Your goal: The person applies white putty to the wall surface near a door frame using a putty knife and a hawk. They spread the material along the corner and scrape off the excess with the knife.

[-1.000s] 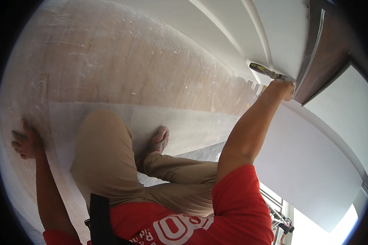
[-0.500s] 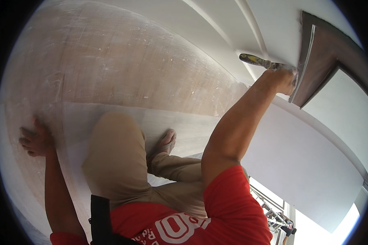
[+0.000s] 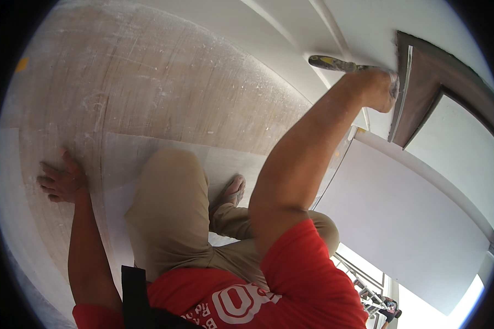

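Observation:
My right hand (image 3: 380, 92) reaches up at the upper right, fingers wrapped around a putty knife (image 3: 329, 63). The knife's black and yellow handle points left, and its blade is mostly hidden by the hand. Knuckles and tool are close against the edge of a dark brown frame (image 3: 422, 82) set in the white wall (image 3: 368, 33). My left hand (image 3: 66, 178) rests at the far left on a dusty wood-grain surface (image 3: 164, 88), holding nothing, its fingers spread.
My bent knee (image 3: 170, 208) and sandalled foot (image 3: 235, 189) are between the arms. A large pale panel (image 3: 395, 214) lies right of my right arm. At the lower right are a metal ladder (image 3: 368, 293) and another person (image 3: 389, 310). A yellow patch (image 3: 22, 64) marks the left edge.
My right hand has shifted up along the brown frame's edge with the putty knife still in it. The view has swung slightly; my left hand still rests on the wood-grain surface.

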### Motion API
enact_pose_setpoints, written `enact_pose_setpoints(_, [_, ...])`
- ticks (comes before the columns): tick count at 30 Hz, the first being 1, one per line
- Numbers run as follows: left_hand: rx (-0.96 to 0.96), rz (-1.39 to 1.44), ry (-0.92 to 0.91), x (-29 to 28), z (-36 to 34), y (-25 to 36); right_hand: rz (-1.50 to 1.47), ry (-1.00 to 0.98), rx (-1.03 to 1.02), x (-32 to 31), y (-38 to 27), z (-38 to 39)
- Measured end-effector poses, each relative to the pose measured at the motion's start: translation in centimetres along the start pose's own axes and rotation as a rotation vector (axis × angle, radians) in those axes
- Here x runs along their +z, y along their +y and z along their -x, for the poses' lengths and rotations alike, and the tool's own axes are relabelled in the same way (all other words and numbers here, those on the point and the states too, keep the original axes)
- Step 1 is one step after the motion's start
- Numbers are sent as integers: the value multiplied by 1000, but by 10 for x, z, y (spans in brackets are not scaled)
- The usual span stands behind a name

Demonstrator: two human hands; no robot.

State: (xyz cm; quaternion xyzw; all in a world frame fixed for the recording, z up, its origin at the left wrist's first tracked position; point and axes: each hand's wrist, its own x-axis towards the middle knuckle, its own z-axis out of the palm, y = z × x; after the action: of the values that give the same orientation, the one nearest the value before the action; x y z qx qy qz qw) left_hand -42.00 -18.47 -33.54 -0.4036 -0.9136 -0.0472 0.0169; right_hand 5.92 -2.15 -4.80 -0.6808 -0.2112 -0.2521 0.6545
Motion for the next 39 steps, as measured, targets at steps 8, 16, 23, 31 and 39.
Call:
enact_pose_setpoints(8, [15, -26, 23, 0, 1, 2, 142, -167, -354, 31, -26, 57])
enact_pose_setpoints(16, [60, -83, 81, 1, 3, -14, -522, -654, 206, -18, -85, 134])
enact_pose_setpoints(23, [73, -126, 152, 23, -5, -21, -67, -562, 738, -119, 105, 109])
enact_pose_setpoints(31, [22, -102, 79, 22, -1, -10, 301, -479, 640, -182, 207, 125])
enact_pose_setpoints(39, [53, -120, 141, 28, -12, -26, 565, -467, 247, -168, 206, 52])
